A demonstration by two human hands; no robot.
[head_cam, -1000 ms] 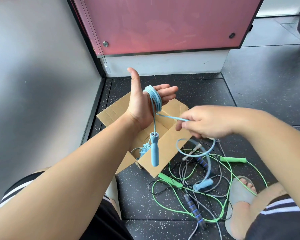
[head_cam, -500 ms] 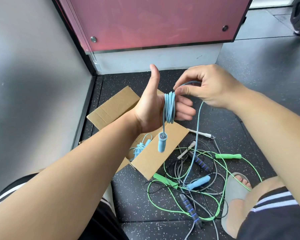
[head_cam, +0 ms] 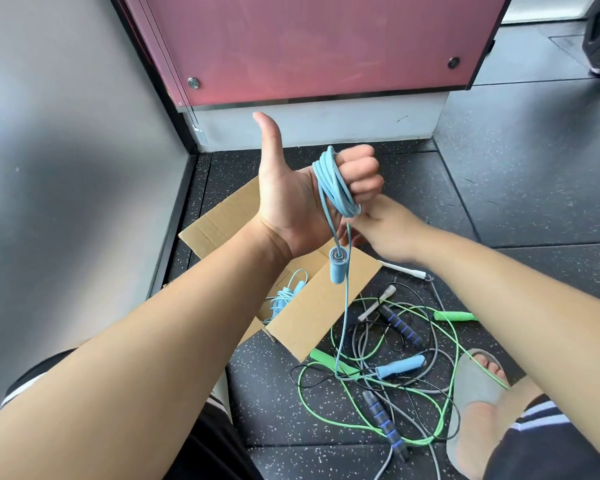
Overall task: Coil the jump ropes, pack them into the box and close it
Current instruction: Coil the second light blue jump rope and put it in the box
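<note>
Since half a second ago the right hand [head_cam: 388,233] has dropped from above the left hand's fingertips to just beneath them, and the left hand's fingers [head_cam: 361,171] have curled down over the coil. The left hand [head_cam: 291,199] sits at the centre of the frame, palm toward the camera and thumb straight up, its fingers clamped on the light-blue jump rope [head_cam: 333,188], which loops several times round them. One blue handle [head_cam: 336,270] hangs from the coil below the wrist, in front of the open cardboard box [head_cam: 326,306]. A free strand runs from the coil's lower edge, right beside the right hand, down to the second blue handle [head_cam: 400,366] on the floor [head_cam: 516,202]. The right hand's fingers are hidden behind the left palm and the rope, so whether they grip the strand cannot be told. Inside the box, left of its near flap, lies another blue rope [head_cam: 284,296], already bundled. At lower right a tangle of ropes lies on the floor: a green jump rope [head_cam: 456,316], a grey one with dark blue ribbed handles [head_cam: 400,323] and one with white handles [head_cam: 376,306]. A foot in a grey slipper [head_cam: 475,389] rests at the tangle's right edge.
</note>
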